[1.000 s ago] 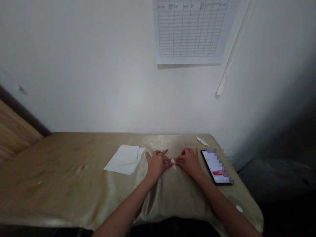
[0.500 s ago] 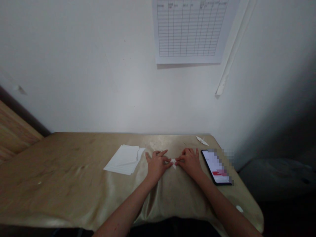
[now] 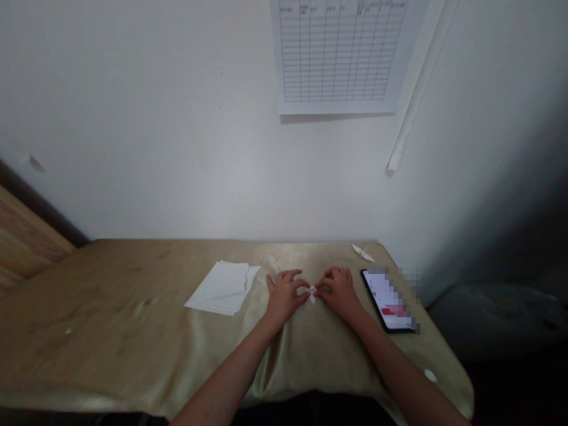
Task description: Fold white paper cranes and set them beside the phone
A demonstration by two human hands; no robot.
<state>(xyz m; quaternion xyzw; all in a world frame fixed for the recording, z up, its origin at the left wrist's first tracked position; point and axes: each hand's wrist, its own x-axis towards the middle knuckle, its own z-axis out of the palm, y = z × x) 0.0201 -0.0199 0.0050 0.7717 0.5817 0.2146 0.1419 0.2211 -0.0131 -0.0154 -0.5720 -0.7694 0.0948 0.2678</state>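
Between my two hands is a small folded piece of white paper (image 3: 312,295), its lower end narrowing to a point. My left hand (image 3: 284,296) pinches its left side between thumb and forefinger, the other fingers raised. From the right, my right hand (image 3: 341,293) grips the opposite side with thumb and fingertips. The fingertips cover part of the paper, so its full fold cannot be made out. A stack of white paper sheets (image 3: 219,287) lies left of my left hand, one sheet with a torn edge.
A phone (image 3: 388,302) with its screen lit lies right of my right hand. Behind it, near the table's far corner, rests a folded white paper shape (image 3: 362,253). A small white object (image 3: 430,376) is by the right edge. A printed chart (image 3: 337,59) hangs on the wall.
The fingers have shifted slightly on the folded paper, and more of its lower point shows. My left hand's raised fingers have drawn in a little.
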